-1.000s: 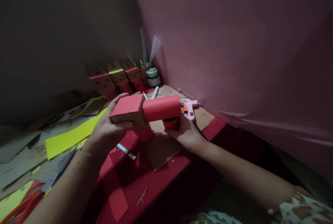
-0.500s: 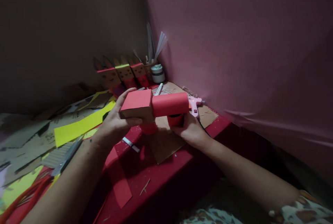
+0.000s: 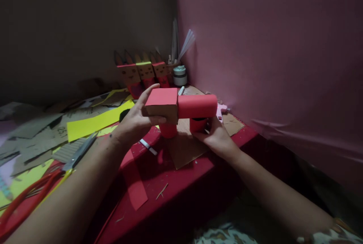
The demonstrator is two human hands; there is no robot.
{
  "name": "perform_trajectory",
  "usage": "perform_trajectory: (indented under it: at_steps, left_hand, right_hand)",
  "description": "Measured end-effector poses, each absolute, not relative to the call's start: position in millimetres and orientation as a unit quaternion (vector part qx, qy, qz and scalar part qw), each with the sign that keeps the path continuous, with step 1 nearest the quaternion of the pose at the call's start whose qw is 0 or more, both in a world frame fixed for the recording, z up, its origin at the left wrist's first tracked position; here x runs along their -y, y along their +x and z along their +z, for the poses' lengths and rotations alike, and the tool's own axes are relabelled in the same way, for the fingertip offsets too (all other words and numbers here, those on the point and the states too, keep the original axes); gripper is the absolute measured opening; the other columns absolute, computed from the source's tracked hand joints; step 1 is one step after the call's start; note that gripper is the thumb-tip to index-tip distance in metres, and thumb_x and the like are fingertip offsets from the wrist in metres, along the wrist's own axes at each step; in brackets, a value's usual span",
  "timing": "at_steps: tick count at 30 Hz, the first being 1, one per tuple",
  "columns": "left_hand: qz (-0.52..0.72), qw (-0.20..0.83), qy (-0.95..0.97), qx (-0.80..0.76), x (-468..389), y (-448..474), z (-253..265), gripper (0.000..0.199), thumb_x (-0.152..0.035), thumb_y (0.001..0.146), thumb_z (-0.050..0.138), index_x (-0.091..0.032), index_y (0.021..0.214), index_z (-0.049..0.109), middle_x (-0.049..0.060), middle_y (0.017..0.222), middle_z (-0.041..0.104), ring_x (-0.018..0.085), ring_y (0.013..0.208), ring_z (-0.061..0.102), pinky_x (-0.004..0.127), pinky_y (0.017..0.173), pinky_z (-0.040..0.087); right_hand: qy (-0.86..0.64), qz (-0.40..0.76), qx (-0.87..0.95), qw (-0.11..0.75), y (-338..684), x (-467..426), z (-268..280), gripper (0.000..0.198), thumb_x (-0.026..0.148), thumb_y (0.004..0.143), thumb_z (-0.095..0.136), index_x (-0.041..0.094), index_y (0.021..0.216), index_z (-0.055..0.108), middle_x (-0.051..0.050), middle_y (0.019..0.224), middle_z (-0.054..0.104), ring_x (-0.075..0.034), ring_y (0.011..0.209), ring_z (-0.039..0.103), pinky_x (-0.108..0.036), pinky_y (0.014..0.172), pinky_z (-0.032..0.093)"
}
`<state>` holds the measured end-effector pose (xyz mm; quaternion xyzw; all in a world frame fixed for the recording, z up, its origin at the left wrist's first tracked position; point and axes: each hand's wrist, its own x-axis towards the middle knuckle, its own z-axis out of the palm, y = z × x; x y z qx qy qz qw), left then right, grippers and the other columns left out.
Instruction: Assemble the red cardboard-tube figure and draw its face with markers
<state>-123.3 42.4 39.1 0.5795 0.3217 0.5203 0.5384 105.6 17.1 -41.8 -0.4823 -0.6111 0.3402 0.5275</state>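
Basically same grip vs. 1 s ago; view shifted, glue gun (image 3: 221,111) more hidden behind red tube (image 3: 197,106). Prob. just steadying, no new step. L hand (image 3: 138,117) curled round red-topped box (image 3: 162,97), R hand (image 3: 218,136) closed round lower red roll (image 3: 197,125), over cardboard sheet (image 3: 185,154).

Pink glue gun (image 3: 220,112) is mostly tucked behind the red paper tube (image 3: 197,106) and right hand (image 3: 219,139). Some fingers of the left hand (image 3: 138,118) vanish behind the cardboard box (image 3: 162,100). Scissors (image 3: 68,166) run off the left edge, patterned sleeve (image 3: 337,232) off the bottom. Marker (image 3: 181,90) lettering's unreadable, too tiny.
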Motion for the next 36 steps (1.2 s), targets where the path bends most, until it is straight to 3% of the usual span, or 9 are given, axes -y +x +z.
perform_trajectory:
  at_steps: [4,8,15,19,24,28,36]
  left_hand:
    - [0.52,0.539,0.588,-0.306,-47,-126,34,0.101,-0.006,0.05,0.09,-0.031,0.141,0.053,0.0,0.115,0.069,0.019,0.098,0.063,0.021,0.08,0.051]
    - [0.52,0.539,0.593,-0.295,-49,-127,32,0.099,-0.006,0.051,0.089,-0.031,0.14,0.054,0.002,0.122,0.067,0.022,0.107,0.063,0.022,0.082,0.052]
    - [0.514,0.542,0.59,-0.305,-47,-124,35,0.107,-0.009,0.049,0.089,-0.027,0.146,0.047,0.007,0.125,0.068,0.03,0.116,0.062,0.032,0.09,0.054]
    - [0.526,0.561,0.568,-0.294,-48,-123,34,0.106,-0.007,0.049,0.087,-0.027,0.145,0.048,0.006,0.123,0.068,0.028,0.113,0.062,0.031,0.09,0.053]
    - [0.531,0.568,0.561,-0.284,-50,-124,33,0.1,-0.004,0.048,0.087,-0.028,0.14,0.054,0.005,0.123,0.069,0.024,0.108,0.064,0.026,0.084,0.053]
    - [0.526,0.561,0.572,-0.285,-51,-127,33,0.099,-0.004,0.051,0.086,-0.03,0.141,0.053,0.004,0.121,0.069,0.025,0.108,0.064,0.027,0.086,0.054]
    - [0.52,0.559,0.575,-0.294,-51,-127,35,0.1,-0.004,0.052,0.086,-0.03,0.143,0.052,0.005,0.123,0.069,0.024,0.104,0.066,0.025,0.082,0.055]
  right_hand:
    - [-0.437,0.35,0.609,0.562,103,-6,-39,0.065,0.025,0.075,0.071,0.025,0.133,0.042,-0.011,0.124,0.064,-0.029,0.114,0.065,-0.046,0.095,0.057]
    - [-0.443,0.281,0.592,0.612,105,8,-42,0.077,0.025,0.08,0.069,0.025,0.146,0.031,-0.015,0.148,0.048,-0.032,0.14,0.048,-0.053,0.115,0.042]
    - [-0.424,0.17,0.654,0.602,119,8,-21,0.095,0.03,0.08,0.071,0.035,0.155,0.013,-0.012,0.158,0.036,-0.033,0.146,0.04,-0.055,0.112,0.046]
    - [-0.397,0.247,0.635,0.615,118,-5,-15,0.104,0.027,0.072,0.076,0.032,0.154,0.012,-0.014,0.155,0.039,-0.033,0.143,0.044,-0.053,0.112,0.046]
    - [-0.386,0.399,0.58,0.596,105,-16,-27,0.087,0.028,0.062,0.08,0.028,0.137,0.035,-0.014,0.138,0.054,-0.033,0.124,0.06,-0.05,0.102,0.054]
    - [-0.458,0.383,0.576,0.559,100,-20,-30,0.073,0.029,0.057,0.084,0.024,0.12,0.047,-0.008,0.104,0.065,-0.031,0.101,0.066,-0.05,0.09,0.057]
    - [-0.459,0.335,0.59,0.574,104,-24,-31,0.059,0.026,0.06,0.076,0.024,0.115,0.054,-0.006,0.105,0.065,-0.029,0.102,0.063,-0.046,0.086,0.056]
